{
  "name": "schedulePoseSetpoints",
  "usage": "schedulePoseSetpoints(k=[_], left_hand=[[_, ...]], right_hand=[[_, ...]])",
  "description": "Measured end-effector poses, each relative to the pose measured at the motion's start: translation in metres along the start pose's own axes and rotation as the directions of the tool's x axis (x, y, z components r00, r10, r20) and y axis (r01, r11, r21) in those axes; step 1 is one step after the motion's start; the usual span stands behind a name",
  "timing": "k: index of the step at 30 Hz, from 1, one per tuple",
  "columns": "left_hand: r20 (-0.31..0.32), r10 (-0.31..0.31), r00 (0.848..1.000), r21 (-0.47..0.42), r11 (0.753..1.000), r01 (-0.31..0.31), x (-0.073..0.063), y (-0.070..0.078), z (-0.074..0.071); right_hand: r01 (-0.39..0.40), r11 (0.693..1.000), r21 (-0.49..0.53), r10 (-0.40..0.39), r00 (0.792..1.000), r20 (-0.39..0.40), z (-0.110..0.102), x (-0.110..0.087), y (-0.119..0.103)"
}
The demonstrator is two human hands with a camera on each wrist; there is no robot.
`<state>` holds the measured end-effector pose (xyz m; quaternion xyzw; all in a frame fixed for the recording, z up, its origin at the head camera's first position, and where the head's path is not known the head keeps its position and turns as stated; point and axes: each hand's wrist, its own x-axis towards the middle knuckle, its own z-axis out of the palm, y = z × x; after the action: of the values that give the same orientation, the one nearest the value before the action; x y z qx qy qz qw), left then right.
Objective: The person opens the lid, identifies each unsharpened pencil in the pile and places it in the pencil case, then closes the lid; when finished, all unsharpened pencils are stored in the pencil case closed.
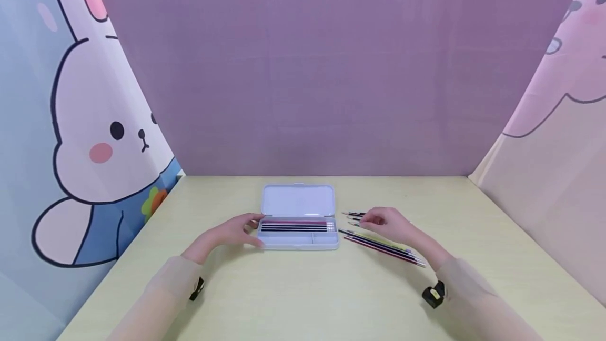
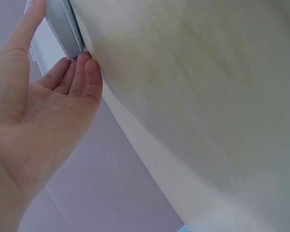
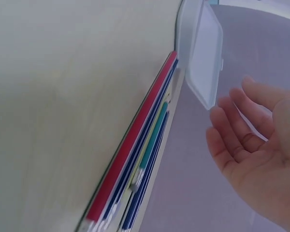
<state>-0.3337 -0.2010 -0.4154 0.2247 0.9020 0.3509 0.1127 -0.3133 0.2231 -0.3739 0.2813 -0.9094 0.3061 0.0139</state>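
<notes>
A white pencil case (image 1: 299, 247) lies with its lid raised, several dark and red pencils (image 1: 295, 226) lined up in its far compartment. My left hand (image 1: 235, 229) grips the case's left end, thumb at the near corner and fingers at the far one. In the left wrist view those fingertips meet the case's edge. My right hand (image 1: 387, 223) hovers right of the case, fingers loosely bent and, in the right wrist view, holding nothing. Beneath it lies a bundle of loose pencils, among them a red pencil (image 3: 135, 135) and a teal pencil (image 3: 154, 135).
The case's open lid (image 1: 298, 200) leans back behind the tray. A small divider marks off a section in the case's near compartment. The pale wooden table (image 1: 293, 293) ends at a purple backdrop (image 1: 303, 67), with cartoon-printed curtains on both sides.
</notes>
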Motion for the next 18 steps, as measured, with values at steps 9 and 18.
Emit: schedulePoseSetpoints(k=[9, 18], left_hand=[[0.002, -0.015, 1.0, 0.015, 1.0, 0.015, 0.001, 0.0, 0.0], [-0.002, -0.011, 1.0, 0.015, 1.0, 0.011, 0.001, 0.001, -0.001]], right_hand=[[-0.024, 1.0, -0.003, 0.024, 0.998, 0.062, -0.008, -0.022, 0.014], [0.026, 0.999, -0.038, -0.023, 0.995, 0.094, -0.01, -0.041, 0.029]])
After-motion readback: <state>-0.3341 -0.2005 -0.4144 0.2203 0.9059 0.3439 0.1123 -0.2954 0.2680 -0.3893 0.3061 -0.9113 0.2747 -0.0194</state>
